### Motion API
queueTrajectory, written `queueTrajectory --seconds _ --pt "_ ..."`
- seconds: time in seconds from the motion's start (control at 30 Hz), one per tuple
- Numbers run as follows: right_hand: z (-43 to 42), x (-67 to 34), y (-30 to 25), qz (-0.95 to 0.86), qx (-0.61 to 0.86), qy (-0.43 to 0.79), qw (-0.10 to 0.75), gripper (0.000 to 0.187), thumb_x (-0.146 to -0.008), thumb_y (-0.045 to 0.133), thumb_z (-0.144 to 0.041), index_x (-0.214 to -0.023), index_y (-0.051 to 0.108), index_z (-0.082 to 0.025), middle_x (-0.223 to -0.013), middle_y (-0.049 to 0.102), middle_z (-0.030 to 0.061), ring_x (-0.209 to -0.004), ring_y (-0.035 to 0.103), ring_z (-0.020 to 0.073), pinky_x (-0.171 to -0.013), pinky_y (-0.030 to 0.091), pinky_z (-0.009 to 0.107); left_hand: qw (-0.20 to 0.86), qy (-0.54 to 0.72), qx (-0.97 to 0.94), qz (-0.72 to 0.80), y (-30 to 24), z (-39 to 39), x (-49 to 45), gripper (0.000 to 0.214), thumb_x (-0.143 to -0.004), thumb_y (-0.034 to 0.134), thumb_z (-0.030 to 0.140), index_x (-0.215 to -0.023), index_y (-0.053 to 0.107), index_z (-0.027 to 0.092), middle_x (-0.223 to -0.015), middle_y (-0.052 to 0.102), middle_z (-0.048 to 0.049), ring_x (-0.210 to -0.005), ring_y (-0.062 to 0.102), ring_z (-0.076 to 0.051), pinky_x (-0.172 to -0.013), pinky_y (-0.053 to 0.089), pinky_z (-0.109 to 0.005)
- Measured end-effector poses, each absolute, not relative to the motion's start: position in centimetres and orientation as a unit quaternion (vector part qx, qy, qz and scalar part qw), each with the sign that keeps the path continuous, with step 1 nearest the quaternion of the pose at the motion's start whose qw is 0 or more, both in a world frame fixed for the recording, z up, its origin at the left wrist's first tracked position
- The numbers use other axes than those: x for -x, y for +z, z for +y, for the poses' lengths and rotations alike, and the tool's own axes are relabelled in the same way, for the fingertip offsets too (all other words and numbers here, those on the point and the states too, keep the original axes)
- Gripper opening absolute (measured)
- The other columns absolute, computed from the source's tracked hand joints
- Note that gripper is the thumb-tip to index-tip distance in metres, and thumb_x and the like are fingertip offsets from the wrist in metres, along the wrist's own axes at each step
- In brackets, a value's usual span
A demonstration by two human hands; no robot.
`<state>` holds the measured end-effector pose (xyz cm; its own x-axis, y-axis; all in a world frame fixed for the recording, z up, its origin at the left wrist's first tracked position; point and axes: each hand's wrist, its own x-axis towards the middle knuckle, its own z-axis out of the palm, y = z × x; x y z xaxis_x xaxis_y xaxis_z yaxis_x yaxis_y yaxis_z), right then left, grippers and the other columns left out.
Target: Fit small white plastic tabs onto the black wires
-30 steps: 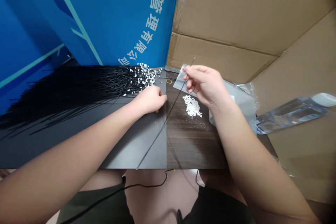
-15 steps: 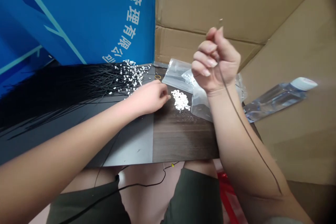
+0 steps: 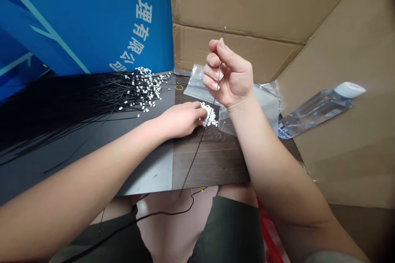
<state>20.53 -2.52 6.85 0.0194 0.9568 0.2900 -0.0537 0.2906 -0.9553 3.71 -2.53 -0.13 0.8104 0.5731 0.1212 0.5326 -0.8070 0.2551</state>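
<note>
Nearest to you, below the counter's front edge, are your dark shorts, with one thin black cable looping across your lap.

Your two hands are over the counter. Your right hand is raised above the middle of the counter, its thumb and fingers pinched closed on one long black cable tie. The tie's tip sticks up past your fingertips, and its tail slants down across the wood-grain surface to near the front edge. Your left hand rests low on the counter with its fingers curled, their tips touching the left side of one small pile of white pieces. You cannot tell from this view whether those fingers have hold of a piece.

That pile sits just behind the tie, beside a clear plastic bag that lies toward the counter's right rear corner. At the back edge lies one thin yellow ring. Along the left half, a mass of black cable ties, far too many to count, fans out, with a loose scatter of white pieces at their far ends.

Off to the right, one clear plastic bottle lies on its side against cardboard. Behind the counter's left side stands one blue banner with white Chinese characters.
</note>
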Motion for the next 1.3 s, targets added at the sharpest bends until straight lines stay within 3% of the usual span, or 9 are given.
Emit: queueTrajectory --seconds 0.27,0.47,0.57,0.87,1.3 --pt "-1.2 -21.0 5.7 -0.535 0.293 0.509 0.608 0.034 -0.098 0.067 -0.059 -0.104 0.065 -0.025 -0.079 0.063 -0.0051 -0.056 0.053 0.0073 -0.045 0.041 0.020 0.135 0.118 -0.935 0.305 -0.6 -2.9 -3.8 0.013 -0.101 0.050 0.023 -0.095 0.061 0.019 -0.104 0.065 -0.0099 -0.083 0.058 -0.021 -0.072 0.043 -0.036" --pt "-1.1 -20.3 5.2 -0.530 0.320 0.513 0.595 0.036 -0.093 0.075 -0.058 -0.098 0.066 -0.024 -0.074 0.064 -0.0052 -0.056 0.054 0.0074 -0.047 0.042 0.021 0.399 0.307 -0.788 0.354 -0.5 -1.1 -2.9 0.011 -0.095 0.064 0.024 -0.089 0.057 0.020 -0.077 0.066 -0.0022 -0.070 0.061 -0.016 -0.071 0.050 -0.033" --pt "-1.2 -19.4 4.7 -0.534 0.345 0.493 0.593 0.038 -0.087 0.083 -0.056 -0.094 0.067 -0.022 -0.072 0.064 -0.0045 -0.055 0.054 0.0076 -0.047 0.043 0.022 0.495 0.399 -0.688 0.349 0.7 -0.2 -2.0 0.019 -0.088 0.077 0.021 -0.090 0.058 0.019 -0.076 0.067 -0.0016 -0.068 0.065 -0.015 -0.069 0.054 -0.031" --pt "-2.0 -17.2 2.6 -0.543 0.444 0.474 0.531 0.019 -0.091 0.079 -0.034 -0.087 0.069 -0.018 -0.068 0.069 -0.0018 -0.052 0.058 0.0082 -0.048 0.050 0.022 0.595 0.487 -0.542 0.340 2.1 1.1 2.2 0.041 -0.063 0.101 0.029 -0.091 0.075 0.014 -0.083 0.071 -0.0020 -0.073 0.068 -0.013 -0.073 0.059 -0.029" --pt "-1.7 -16.2 -0.2 -0.633 0.397 0.373 0.551 0.034 -0.086 0.079 -0.052 -0.095 0.075 -0.019 -0.084 0.076 0.0031 -0.069 0.067 0.0140 -0.063 0.058 0.030 0.633 0.524 -0.502 0.269 -0.2 0.3 1.8 0.042 -0.066 0.101 0.035 -0.088 0.072 0.014 -0.082 0.075 -0.0033 -0.068 0.069 -0.012 -0.069 0.059 -0.027"
